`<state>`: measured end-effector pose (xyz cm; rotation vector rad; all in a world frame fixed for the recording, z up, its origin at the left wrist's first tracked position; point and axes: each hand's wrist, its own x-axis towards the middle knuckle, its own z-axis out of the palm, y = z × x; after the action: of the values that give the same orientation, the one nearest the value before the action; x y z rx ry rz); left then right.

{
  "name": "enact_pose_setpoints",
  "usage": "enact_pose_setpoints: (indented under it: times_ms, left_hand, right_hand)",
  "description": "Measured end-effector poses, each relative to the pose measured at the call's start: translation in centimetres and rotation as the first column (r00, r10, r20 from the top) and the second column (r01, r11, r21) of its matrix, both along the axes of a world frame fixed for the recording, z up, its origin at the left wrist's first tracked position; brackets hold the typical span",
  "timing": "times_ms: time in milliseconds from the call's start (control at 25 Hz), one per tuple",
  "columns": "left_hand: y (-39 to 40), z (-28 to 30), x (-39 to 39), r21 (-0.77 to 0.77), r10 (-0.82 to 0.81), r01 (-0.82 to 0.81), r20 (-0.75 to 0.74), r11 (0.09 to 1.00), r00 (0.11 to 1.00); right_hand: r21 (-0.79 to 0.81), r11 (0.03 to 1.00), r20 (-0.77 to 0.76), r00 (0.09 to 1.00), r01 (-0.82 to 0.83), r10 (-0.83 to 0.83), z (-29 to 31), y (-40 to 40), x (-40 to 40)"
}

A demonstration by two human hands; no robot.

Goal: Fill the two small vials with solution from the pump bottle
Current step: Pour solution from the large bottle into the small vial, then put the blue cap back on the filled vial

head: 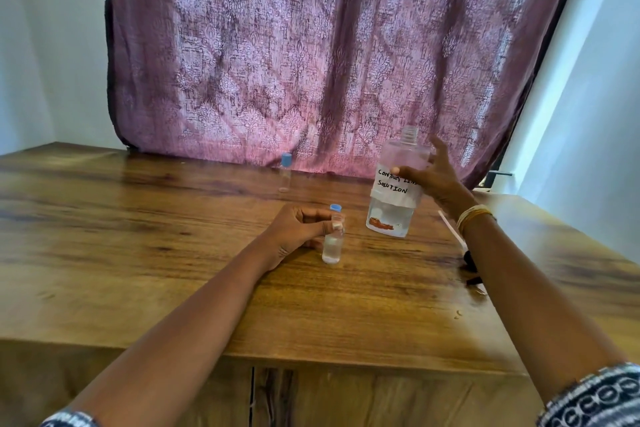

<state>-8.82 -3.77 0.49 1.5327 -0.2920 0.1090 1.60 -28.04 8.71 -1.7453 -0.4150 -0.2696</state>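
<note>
A wood-grain worktop [173,253] stands before a patterned mauve curtain [329,52] between pale walls. The right hand [437,177] curls its fingers round the clear plastic bottle [394,191], uncapped, its white label handwritten "SOLUTION". Left of the bottle, the left hand [294,229] pinches a blue-capped vial [333,239] holding clear liquid. A second capped vial [285,172] stands behind, nearer the curtain.

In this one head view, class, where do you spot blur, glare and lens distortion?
Head view: motion blur on the right hand and bottle; backlight glows through the curtain, leaving sheen on the table; wide-angle bending tilts the walls inward.
</note>
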Motion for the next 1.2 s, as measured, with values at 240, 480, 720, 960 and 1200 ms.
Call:
enact_pose_setpoints:
  times_ms: [240, 480, 720, 960, 1200]
  left_hand:
    - [0.1, -0.2, 0.2, 0.039, 0.026, -0.026, -0.001, 0.999, 1.000]
    - [0.1, 0.0, -0.2, 0.041, 0.005, -0.006, 0.025, 0.999, 1.000]
    - [0.3, 0.0, -0.3, 0.049, -0.016, 0.016, 0.018, 0.999, 1.000]
    - [0.2, -0.1, -0.2, 0.063, -0.001, 0.000, 0.017, 0.998, 1.000]
    - [0.2, -0.3, -0.3, 0.048, 0.005, -0.006, 0.001, 0.999, 1.000]
  right_hand:
    - [-0.002, 0.891, 0.700, 0.637, 0.455, -0.323, -2.6, 3.1, -4.9]
    - [-0.831, 0.510, 0.393, 0.883, 0.222, 0.257, -6.2, 9.1, -0.5]
    - [-0.910, 0.340, 0.344, 0.891, 0.239, 0.295, -8.2, 10.5, 1.9]
    - [-0.421, 0.907, 0.166, 0.985, 0.023, 0.053, -5.8, 6.9, -3.5]
    - [0.119, 0.947, 0.067, 0.954, -0.298, 0.292, -4.2, 5.5, -7.8]
